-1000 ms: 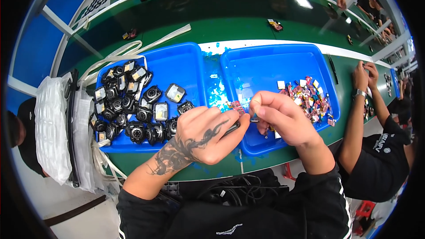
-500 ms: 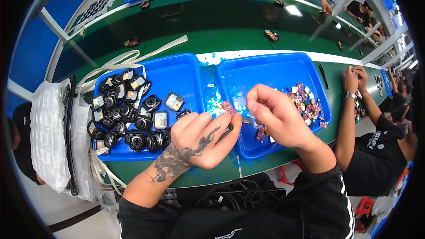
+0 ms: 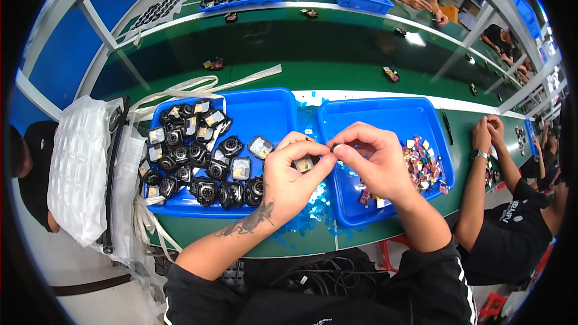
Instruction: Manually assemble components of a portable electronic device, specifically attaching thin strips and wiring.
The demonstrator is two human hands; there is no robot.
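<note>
My left hand [image 3: 290, 174] and my right hand [image 3: 378, 165] meet fingertip to fingertip over the gap between two blue trays. Pinched at the tips of my right thumb and forefinger is a small black part [image 3: 335, 147], its kind too small to tell. My left thumb and forefinger also close at that spot; whether they grip the same part is hidden. Inside the ring of my left fingers shows a watch case [image 3: 304, 164] with a pale inside, partly covered. Several black watch cases [image 3: 205, 191] lie in the left tray [image 3: 265, 108]. Small reddish circuit pieces [image 3: 421, 165] lie in the right tray [image 3: 385, 111].
Blue film scraps [image 3: 313, 207] litter the bench between the trays. Black tweezers [image 3: 447, 126] lie right of the right tray. White straps [image 3: 198, 89] and bubble wrap [image 3: 81, 171] are at the left. A co-worker's hands [image 3: 489, 132] work at the right. Small assemblies [image 3: 391, 74] sit on the green belt.
My hands have come together at the fingertips. The small reddish board and the black tool seen at my left hand are out of sight. The whole view has shifted, with the trays lower and further right.
</note>
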